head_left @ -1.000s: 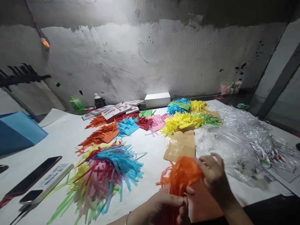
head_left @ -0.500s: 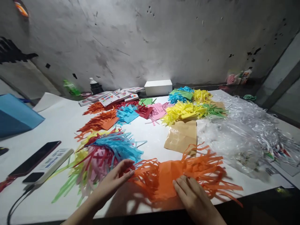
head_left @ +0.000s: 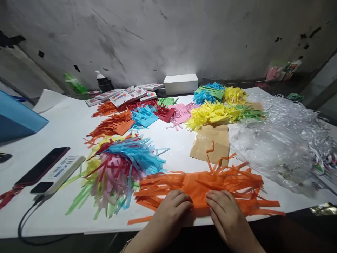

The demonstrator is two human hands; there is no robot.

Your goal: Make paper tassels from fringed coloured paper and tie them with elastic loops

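An orange paper piece [head_left: 198,186] with fringed strips at both ends lies along the table's near edge. My left hand [head_left: 172,214] rests on the left part of its middle, fingers curled together on the paper. My right hand [head_left: 228,212] presses the paper just to the right, its fingers close together and bent over the near edge. A gap of orange paper shows between the hands. Left of it lies a heap of blue, red, pink, yellow and green fringed strips [head_left: 118,172]. A brown paper piece [head_left: 210,144] lies behind the orange one.
Further back are yellow fringes [head_left: 210,114], a white box [head_left: 181,84] and printed packets [head_left: 121,98]. Clear plastic bags [head_left: 271,151] spread at the right. A phone [head_left: 43,165], a power bank [head_left: 59,175] with a cable and a blue object [head_left: 18,119] are at the left.
My left hand has moved right, from the left fringe onto the middle of the orange paper. The left fringe now lies flatter and straighter. The camera view has shifted slightly.
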